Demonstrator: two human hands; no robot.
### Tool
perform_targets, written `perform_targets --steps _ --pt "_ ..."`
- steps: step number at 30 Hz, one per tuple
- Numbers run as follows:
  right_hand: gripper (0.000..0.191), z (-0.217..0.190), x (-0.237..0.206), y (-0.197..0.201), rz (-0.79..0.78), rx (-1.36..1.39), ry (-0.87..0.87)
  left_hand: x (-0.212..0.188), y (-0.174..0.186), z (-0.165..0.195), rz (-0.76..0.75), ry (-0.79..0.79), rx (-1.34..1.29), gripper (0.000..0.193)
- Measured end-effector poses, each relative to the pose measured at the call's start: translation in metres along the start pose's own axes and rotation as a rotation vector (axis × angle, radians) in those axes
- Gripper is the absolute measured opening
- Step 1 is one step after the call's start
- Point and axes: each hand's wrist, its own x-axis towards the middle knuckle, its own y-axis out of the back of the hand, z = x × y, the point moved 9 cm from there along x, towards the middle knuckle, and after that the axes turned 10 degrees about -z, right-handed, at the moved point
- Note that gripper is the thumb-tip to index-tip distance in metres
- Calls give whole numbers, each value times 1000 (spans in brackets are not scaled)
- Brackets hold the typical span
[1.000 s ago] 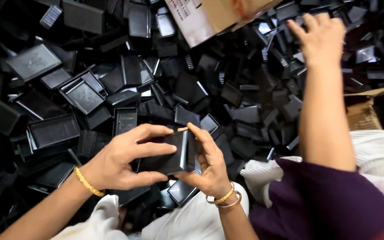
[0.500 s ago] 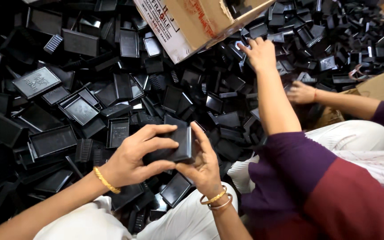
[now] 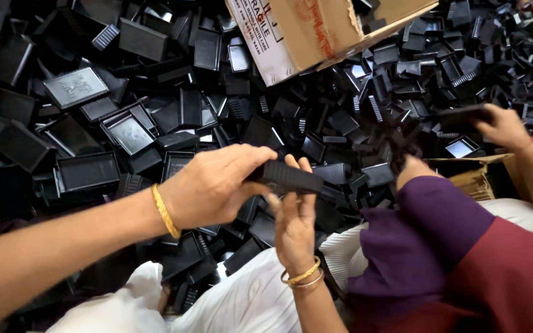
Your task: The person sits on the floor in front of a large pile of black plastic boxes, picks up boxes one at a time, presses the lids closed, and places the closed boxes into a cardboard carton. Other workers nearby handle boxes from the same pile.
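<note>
My left hand (image 3: pixel 214 185) and my right hand (image 3: pixel 294 219) both hold one flat black plastic part (image 3: pixel 291 177) edge-on, just above my lap. The left fingers wrap over its left end; the right fingers press on it from below. Gold bangles circle both wrists. All around lies a deep pile of black plastic trays and lids (image 3: pixel 131 132).
A tilted cardboard box (image 3: pixel 316 31) lies on the pile at the top. A co-worker in a purple and maroon sleeve (image 3: pixel 451 246) sits at my right, a hand (image 3: pixel 504 126) holding a black part. A second brown carton (image 3: pixel 473 176) stands by that person.
The black part has turned from flat-on to edge-on between my hands. The co-worker's arm has drawn back from the far pile and now holds a part at the right.
</note>
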Motion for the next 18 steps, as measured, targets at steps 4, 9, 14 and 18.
perform_targets --steps 4,9,14,18 --pt "37 -8 -10 25 21 22 318 -8 -9 -7 14 117 -212 44" --pt "41 -9 -15 38 -48 261 468 -6 -8 -1 115 86 -162 49" --pt "45 -15 -6 30 124 -84 288 -7 -8 -12 136 140 -61 44" --pt "105 -60 -19 -35 126 -1373 630 -9 -18 -46 55 360 -113 44"
